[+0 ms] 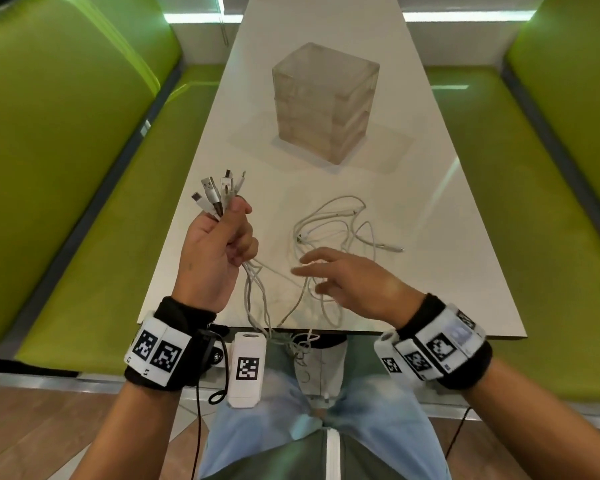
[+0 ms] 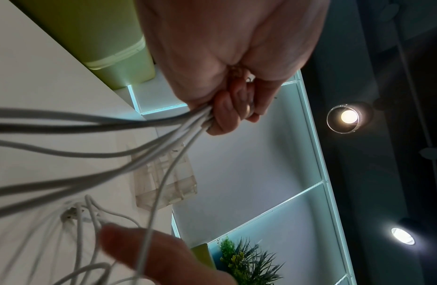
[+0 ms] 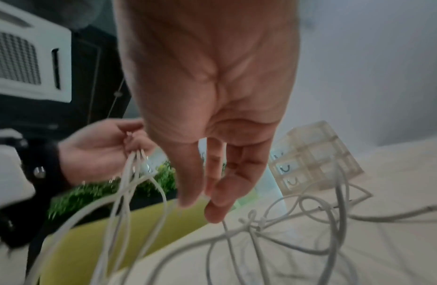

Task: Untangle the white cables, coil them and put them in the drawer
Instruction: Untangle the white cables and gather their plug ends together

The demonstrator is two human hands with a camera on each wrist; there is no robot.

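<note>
The left hand (image 1: 219, 251) is clenching the white cables (image 1: 329, 233) below their plugs (tangle trailing across the table (image 1: 430, 202)), the spread, empty right hand (image 1: 347, 282) is hovering; tugging risks tightening the knots.

Smooth plastics on a glossy table

The long white table (image 1: 413, 209) has a smooth, glossy top that mirrors light near its right edge. The thin white cables (image 1: 329, 230) look matt and rubbery, their plugs (image 1: 211, 192) bright metal. The cube-shaped translucent plastic drawer unit (image 1: 323, 102) is frosted. Green bench seats (image 1: 84, 220) show smooth padded upholstery; the floor is wood-look.
</note>
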